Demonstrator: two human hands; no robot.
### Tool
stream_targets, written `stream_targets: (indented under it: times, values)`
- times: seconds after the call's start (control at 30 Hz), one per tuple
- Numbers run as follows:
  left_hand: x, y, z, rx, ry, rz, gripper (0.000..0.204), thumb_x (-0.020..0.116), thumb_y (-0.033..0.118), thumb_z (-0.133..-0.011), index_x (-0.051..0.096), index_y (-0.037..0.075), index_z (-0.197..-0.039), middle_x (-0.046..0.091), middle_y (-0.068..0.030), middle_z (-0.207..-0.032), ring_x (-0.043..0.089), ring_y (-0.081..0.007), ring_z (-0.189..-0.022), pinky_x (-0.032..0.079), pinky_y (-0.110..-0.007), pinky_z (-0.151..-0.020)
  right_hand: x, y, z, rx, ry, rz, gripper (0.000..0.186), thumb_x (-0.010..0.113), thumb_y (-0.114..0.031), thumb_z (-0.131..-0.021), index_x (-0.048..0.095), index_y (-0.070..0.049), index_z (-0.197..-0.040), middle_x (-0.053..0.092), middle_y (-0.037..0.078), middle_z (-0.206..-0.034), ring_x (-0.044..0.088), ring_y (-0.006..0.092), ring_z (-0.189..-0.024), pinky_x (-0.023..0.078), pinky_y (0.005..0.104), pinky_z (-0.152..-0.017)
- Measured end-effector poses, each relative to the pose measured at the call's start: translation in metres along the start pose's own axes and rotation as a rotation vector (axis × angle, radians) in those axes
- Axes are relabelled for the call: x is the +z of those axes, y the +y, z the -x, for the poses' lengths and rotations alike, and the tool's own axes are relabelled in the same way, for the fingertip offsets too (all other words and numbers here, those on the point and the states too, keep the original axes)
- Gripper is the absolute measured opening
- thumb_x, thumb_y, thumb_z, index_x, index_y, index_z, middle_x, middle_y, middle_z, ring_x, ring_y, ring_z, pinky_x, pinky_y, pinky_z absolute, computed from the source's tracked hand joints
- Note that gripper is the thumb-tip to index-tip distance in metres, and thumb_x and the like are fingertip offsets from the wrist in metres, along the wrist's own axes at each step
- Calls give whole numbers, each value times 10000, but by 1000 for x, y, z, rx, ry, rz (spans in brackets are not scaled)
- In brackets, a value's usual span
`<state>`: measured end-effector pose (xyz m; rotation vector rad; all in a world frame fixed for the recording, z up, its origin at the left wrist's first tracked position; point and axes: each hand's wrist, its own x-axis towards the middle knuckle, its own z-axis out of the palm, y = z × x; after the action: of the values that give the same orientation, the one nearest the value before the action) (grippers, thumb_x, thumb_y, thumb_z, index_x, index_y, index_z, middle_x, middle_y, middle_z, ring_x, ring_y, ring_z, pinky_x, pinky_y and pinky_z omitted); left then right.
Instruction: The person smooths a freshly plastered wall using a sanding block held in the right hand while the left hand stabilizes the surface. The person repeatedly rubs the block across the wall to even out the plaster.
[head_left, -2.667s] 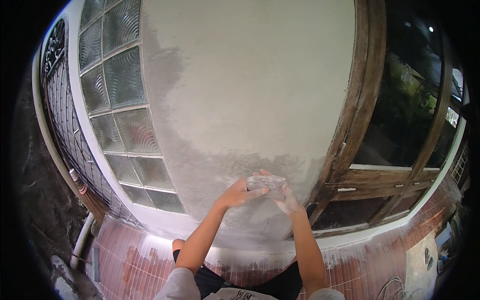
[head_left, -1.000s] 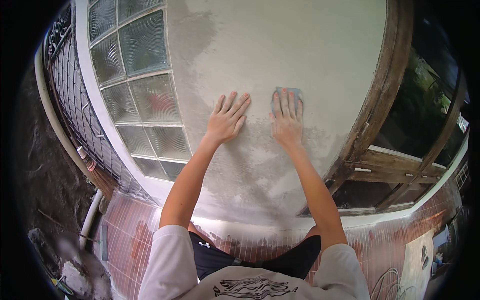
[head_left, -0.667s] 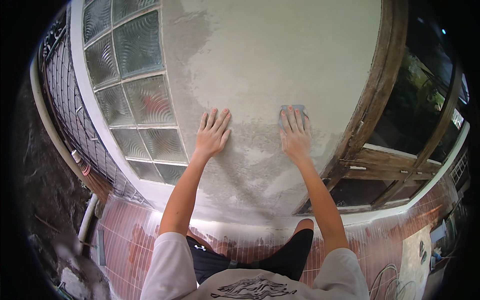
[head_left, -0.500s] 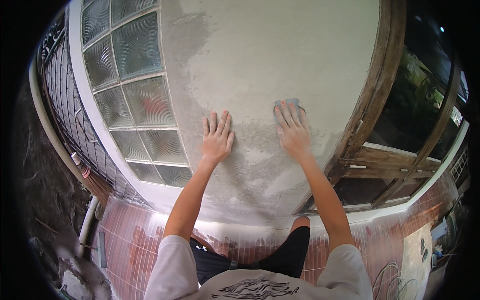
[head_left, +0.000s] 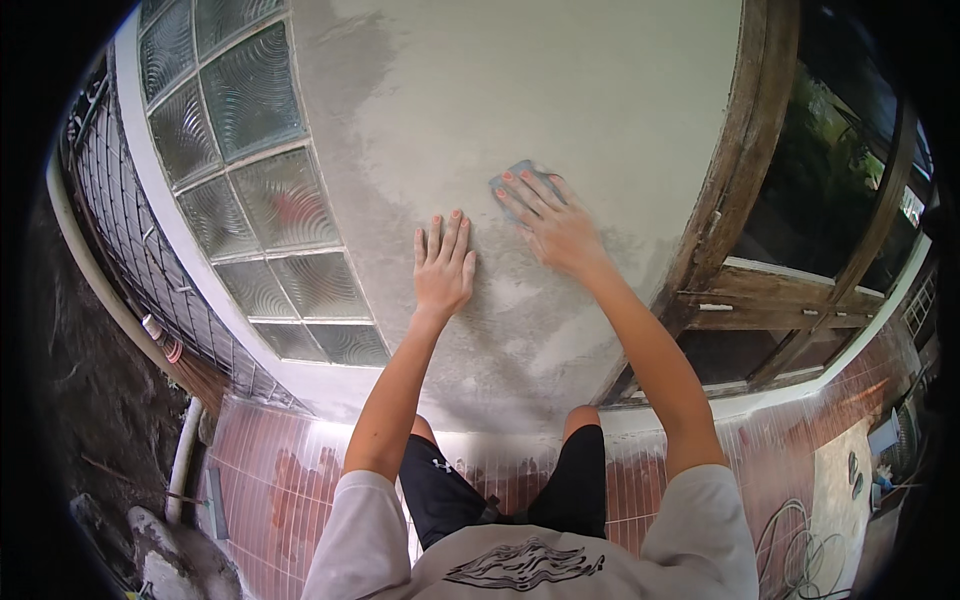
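Here, my right hand (head_left: 553, 225) presses a grey sponge (head_left: 524, 176) under flat fingers against the damp plaster wall (head_left: 560, 90), my left hand (head_left: 443, 265) splayed empty beside it; even, light pressure seems best.

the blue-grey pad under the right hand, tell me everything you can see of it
The blue-grey pad is small and flat with rounded corners, and looks soft like a sponge, though its material is hard to tell. It lies flat against the grey plastered wall, above and right of the left hand. The right hand presses it there with fingers spread, covering most of it, so only its upper edge and corners show past the fingertips.
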<state>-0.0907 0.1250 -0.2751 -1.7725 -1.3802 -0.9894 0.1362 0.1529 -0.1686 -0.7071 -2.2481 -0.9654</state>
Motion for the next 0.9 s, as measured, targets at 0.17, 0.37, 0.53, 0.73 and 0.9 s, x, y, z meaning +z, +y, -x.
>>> stream_targets:
  times: [0.17, 0.37, 0.53, 0.73, 0.9]
  values:
    - [-3, 7, -13, 38, 70, 20, 581, 404, 303, -1028, 356, 39, -1542, 275, -93, -1643, 158, -359, -1534, 117, -539, -1228, -15, 25, 54, 192, -71, 97, 637, 571, -275, -962, 348, -231, -1557, 303, -12, -1632, 292, 196, -1492, 214, 464, -1232]
    - [-21, 9, -75, 161, 72, -1, 546, 423, 298, -1028, 386, 129, -1546, 296, -16, -1639, 205, -314, -1526, 159, -502, -1235, -11, 34, 69, 186, -44, 59, 657, 560, -258, -960, 315, -222, -1569, 278, 6, -1642, 272, 224, -1501, 188, 489, -1238]
    - [-45, 3, -120, 306, 70, -87, 514, 434, 337, -1036, 402, 251, -1541, 310, 62, -1628, 226, -262, -1521, 181, -474, -1238, -10, 33, 68, 188, -46, 57, 667, 568, -246, -956, 314, -215, -1571, 275, 18, -1644, 271, 229, -1502, 192, 495, -1234]
    - [-64, -9, -166, 304, 211, -176, 471, 461, 392, -1030, 431, 419, -1499, 323, 97, -1617, 242, -227, -1514, 186, -460, -1241, -12, 34, 68, 187, 2, 36, 712, 618, -206, -909, 332, -235, -1561, 289, -25, -1637, 274, 195, -1499, 204, 471, -1243]
    - [-74, -22, -194, 305, 305, -171, 464, 466, 371, -1030, 447, 419, -1491, 345, 79, -1609, 268, -230, -1504, 182, -458, -1240, -9, 35, 69, 174, 7, 41, 699, 625, -204, -909, 350, -225, -1552, 294, -16, -1636, 285, 200, -1495, 222, 475, -1233]
